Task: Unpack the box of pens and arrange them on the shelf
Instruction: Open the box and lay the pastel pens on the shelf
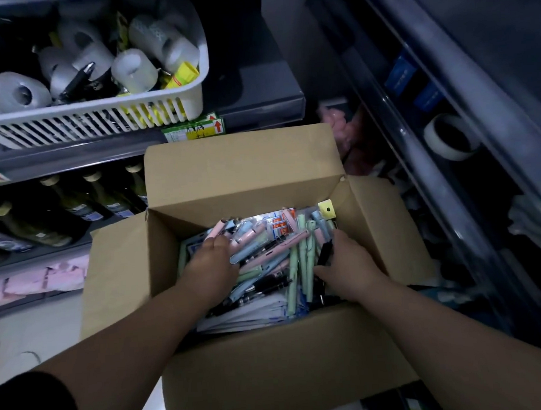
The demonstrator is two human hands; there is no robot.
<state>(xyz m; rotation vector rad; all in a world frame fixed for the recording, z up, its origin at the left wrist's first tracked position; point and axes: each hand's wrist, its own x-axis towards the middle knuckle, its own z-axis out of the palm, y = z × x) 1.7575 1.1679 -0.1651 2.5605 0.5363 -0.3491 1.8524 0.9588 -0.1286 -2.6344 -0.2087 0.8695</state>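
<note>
An open cardboard box stands on the floor with its flaps spread. Inside lies a loose heap of pastel pens in pink, green and blue, with some black ones and small packets. My left hand is down in the left of the heap, fingers curled round several pink and blue pens. My right hand is at the right side of the box and pinches a black pen between thumb and fingers.
A white slotted basket of tape rolls sits on the shelf above left, with price tags on the shelf edge. Dark bottles lie on the shelf below. Dark shelving with a tape roll runs along the right.
</note>
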